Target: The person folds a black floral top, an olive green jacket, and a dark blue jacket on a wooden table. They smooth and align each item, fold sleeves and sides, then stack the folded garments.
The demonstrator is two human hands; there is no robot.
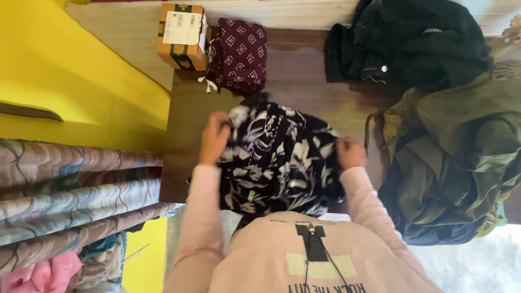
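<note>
- Black-and-white floral garment lies bunched on the dark wooden bench, right in front of the person's pink-sleeved chest.
- Left hand pinches the garment's left edge, fingers closed on the cloth; right hand grips its right edge the same way, the two hands well apart.
- Maroon folded cloth with white diamond print sits beyond the garment, just beside a cardboard box.
- Black clothes are heaped at the far right corner.
- Olive-green clothing pile crowds the right side, near the right hand.
- Patterned fabric rolls lie to the left, off the bench.
</note>
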